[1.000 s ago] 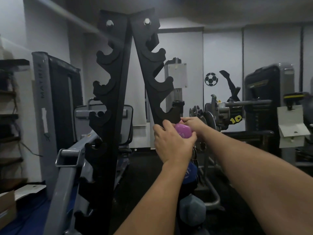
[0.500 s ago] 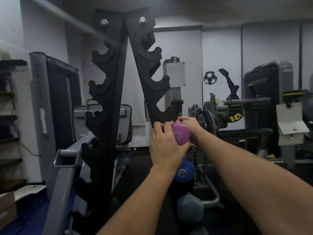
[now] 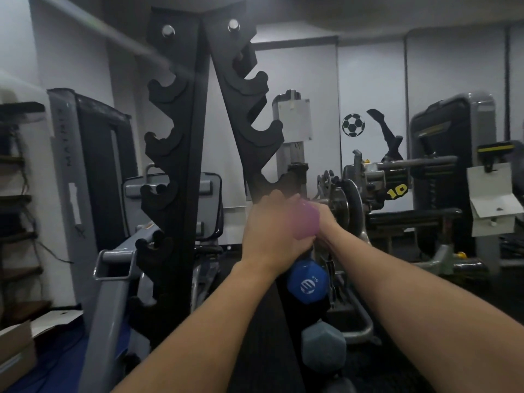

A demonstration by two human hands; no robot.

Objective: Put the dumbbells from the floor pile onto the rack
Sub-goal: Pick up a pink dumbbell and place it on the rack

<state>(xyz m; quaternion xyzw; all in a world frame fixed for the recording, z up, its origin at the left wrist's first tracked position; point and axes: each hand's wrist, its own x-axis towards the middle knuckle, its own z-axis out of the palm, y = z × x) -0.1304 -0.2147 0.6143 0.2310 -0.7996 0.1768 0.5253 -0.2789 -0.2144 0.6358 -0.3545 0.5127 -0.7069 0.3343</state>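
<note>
While both grips clasp pink dumbbell [image 3: 307,219] | left hand [image 3: 270,231] at its 9 o'clock, right hand [image 3: 326,219] at 3 | rack [image 3: 195,137] cradle at 12, blue dumbbell [image 3: 307,283] at 6.

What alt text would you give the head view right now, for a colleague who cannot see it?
Both hands, left hand and right hand, hold a blurred purple dumbbell against the right upright of a black A-frame rack. Below it on that side sit a blue dumbbell and a grey dumbbell; gym machines stand behind.
</note>
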